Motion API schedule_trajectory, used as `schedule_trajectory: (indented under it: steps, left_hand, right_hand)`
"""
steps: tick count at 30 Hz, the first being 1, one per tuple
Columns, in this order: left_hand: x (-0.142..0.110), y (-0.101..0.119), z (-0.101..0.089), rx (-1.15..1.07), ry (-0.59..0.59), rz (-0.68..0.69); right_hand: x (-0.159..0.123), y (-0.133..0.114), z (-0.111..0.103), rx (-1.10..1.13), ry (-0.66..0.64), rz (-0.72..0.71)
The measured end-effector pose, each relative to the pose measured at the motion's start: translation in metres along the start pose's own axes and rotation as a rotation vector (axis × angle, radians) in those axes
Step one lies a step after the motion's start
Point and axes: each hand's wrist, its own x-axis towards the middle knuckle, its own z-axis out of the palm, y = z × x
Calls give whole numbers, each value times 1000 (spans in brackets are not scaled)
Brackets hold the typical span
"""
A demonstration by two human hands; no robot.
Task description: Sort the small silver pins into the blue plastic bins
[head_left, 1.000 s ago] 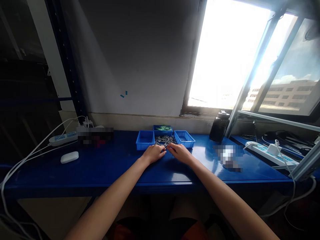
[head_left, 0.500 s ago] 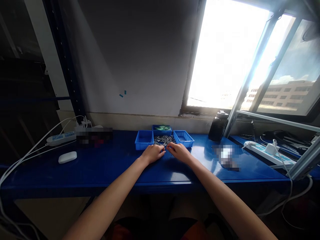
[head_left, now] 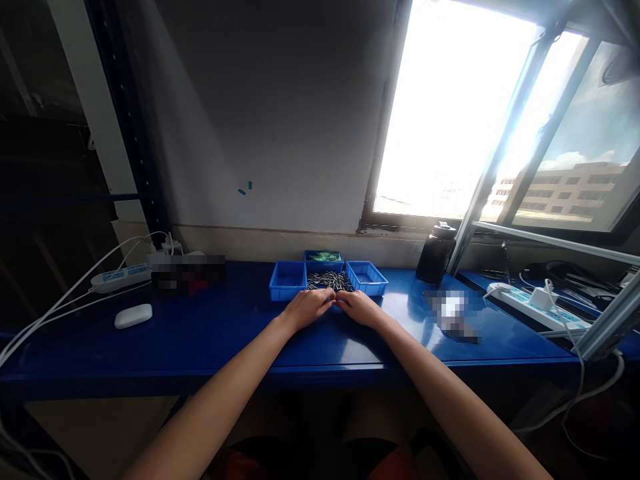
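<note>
My left hand (head_left: 311, 307) and my right hand (head_left: 359, 307) meet fingertip to fingertip at the near edge of a pile of small dark metal pieces (head_left: 328, 280), which look like screws. Both hands are closed in a pinch; whatever is between the fingers is too small to make out. A blue bin (head_left: 288, 292) stands left of the pile and another blue bin (head_left: 367, 288) stands right of it. Behind the pile sits a third blue bin (head_left: 324, 264), with green material (head_left: 325, 256) inside.
A white case (head_left: 133, 317) lies on the blue table (head_left: 210, 333) at left, near a power strip (head_left: 123, 277). At right stand a black bottle (head_left: 437, 255), a blurred object (head_left: 454, 313), a metal frame and another power strip (head_left: 535, 305).
My left hand has shifted slightly right, and its fingertips now touch or nearly touch those of my right hand. The bins and pile stay in place; the view has moved a little.
</note>
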Motion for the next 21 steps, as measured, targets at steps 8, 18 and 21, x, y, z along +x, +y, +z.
schedule_trajectory:
  steps: [8, 18, 21]
  left_hand:
    - [0, 0, 0, -14, 53, 65]
    - [0, 1, -1, -18, 23, 49]
    - [0, 1, -2, -14, 7, 29]
  right_hand:
    - [-2, -3, -4, 29, -24, -23]
    - [-1, -2, -2, 34, -6, -17]
    - [-1, -3, -2, 43, -10, -15]
